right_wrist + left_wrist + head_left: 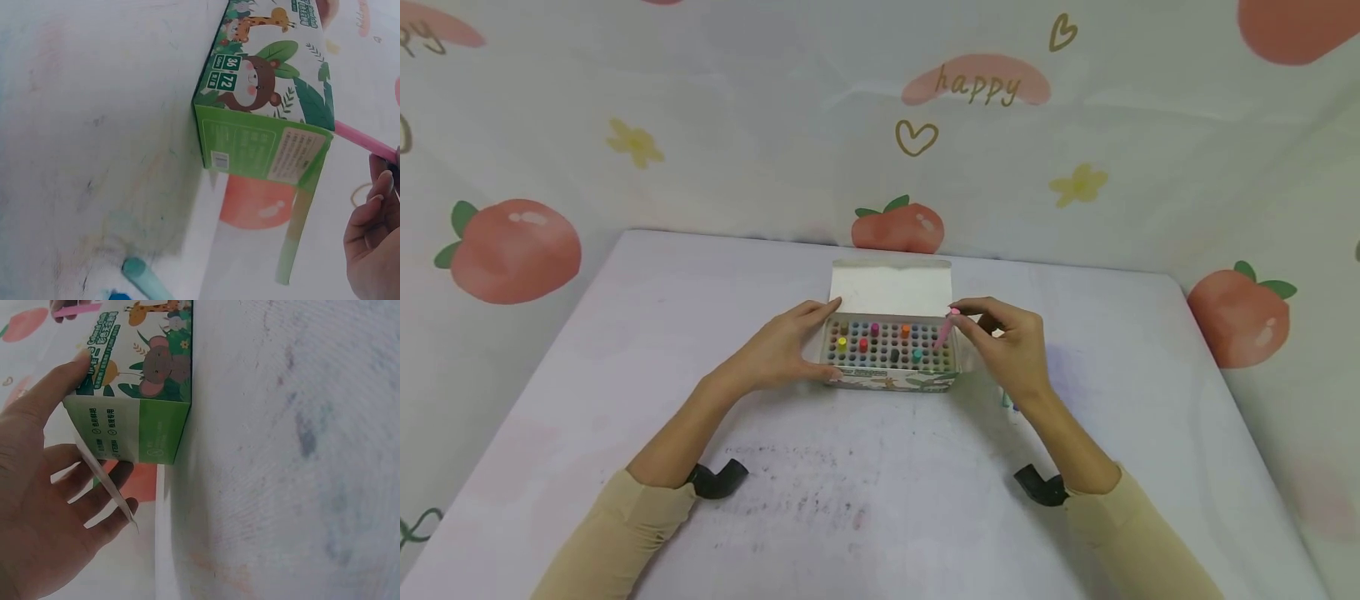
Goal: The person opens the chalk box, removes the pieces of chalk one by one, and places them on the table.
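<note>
A cardboard chalk box (895,381) with a holed insert stands on the table, its lid (891,286) raised at the back. Several coloured chalks, such as a red chalk (863,344) and a yellow chalk (842,343), sit upright in the holes. My left hand (778,350) grips the box's left end, thumb at the front edge and fingers behind; the left wrist view shows them around a side flap (106,481). Between thumb and fingertips, my right hand (1011,346) pinches a pink chalk (943,332), tilted, its lower end at the right-hand holes.
A teal chalk (147,279) and a blue piece (119,295) lie on the table right of the box, partly hidden by my right wrist in the head view. Smudges mark the white tabletop (820,492). A printed cloth backdrop (760,108) rises behind the table.
</note>
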Available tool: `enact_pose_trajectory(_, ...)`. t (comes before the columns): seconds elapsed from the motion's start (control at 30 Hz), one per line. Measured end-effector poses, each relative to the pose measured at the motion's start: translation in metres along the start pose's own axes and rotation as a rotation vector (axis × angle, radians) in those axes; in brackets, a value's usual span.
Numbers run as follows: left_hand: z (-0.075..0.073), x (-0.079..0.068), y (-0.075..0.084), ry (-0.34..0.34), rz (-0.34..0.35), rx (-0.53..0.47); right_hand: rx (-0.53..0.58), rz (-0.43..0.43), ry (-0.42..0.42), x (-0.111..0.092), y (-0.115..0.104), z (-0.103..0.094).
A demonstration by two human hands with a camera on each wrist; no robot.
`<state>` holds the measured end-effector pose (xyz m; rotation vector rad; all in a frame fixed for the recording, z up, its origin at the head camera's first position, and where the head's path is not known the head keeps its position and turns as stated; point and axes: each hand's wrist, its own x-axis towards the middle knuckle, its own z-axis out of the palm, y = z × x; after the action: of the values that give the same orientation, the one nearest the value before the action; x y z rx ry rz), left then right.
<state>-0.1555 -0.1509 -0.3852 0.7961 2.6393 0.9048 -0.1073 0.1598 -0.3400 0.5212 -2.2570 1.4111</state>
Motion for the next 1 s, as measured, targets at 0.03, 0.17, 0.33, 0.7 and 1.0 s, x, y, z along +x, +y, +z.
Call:
enact_pose_trajectory(0.03, 0.0, 0.0, 0.0, -0.001, 0.003, 0.002, 0.002, 0.008, -0.001, 0.0, -0.002, -0.002)
enact_pose_trajectory(0.17, -0.001, 0.0, 0.0, 0.0, 0.008, 0.005, 0.006, 0.04, -0.008, -0.002, -0.004, -0.007)
enact_pose_trajectory(0.33, 0.0, 0.002, -0.001, 0.0, 0.002, 0.003, -0.006, 0.08, 0.004, -0.005, -0.003, -0.015)
enact_pose_trajectory(0.7, 0.003, 0.002, -0.002, 0.009, 0.008, -0.003, -0.019, 0.17, 0.018, -0.016, 0.004, -0.036)
enact_pose_trajectory(1.0, 0.003, 0.002, -0.001, 0.013, 0.021, -0.005, 0.033, 0.311, 0.034, -0.033, 0.044, -0.051)
